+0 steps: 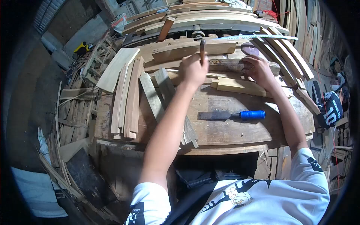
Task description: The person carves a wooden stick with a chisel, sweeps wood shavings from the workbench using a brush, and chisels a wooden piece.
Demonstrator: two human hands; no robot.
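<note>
My left hand (193,71) is closed in a fist around a brown wooden handle (203,48), whose upper end sticks up above the fingers; its lower end is hidden. My right hand (257,69) has its fingers curled over a long, worn wooden block (227,65) with a dark mark on top. Just behind that hand is a purple-grey disc (249,49). A chisel (232,115) with a blue handle lies flat on the workbench (225,137), nearer to me. Between block and chisel sits a pale tenoned wood piece (243,86).
Wooden strips (127,101) and two greyish boards (152,93) lie at the left of the bench. More strips (285,52) are at the right, near a long steel ruler (258,37). Planks (210,18) are stacked behind. Scrap wood (75,127) fills the floor at left.
</note>
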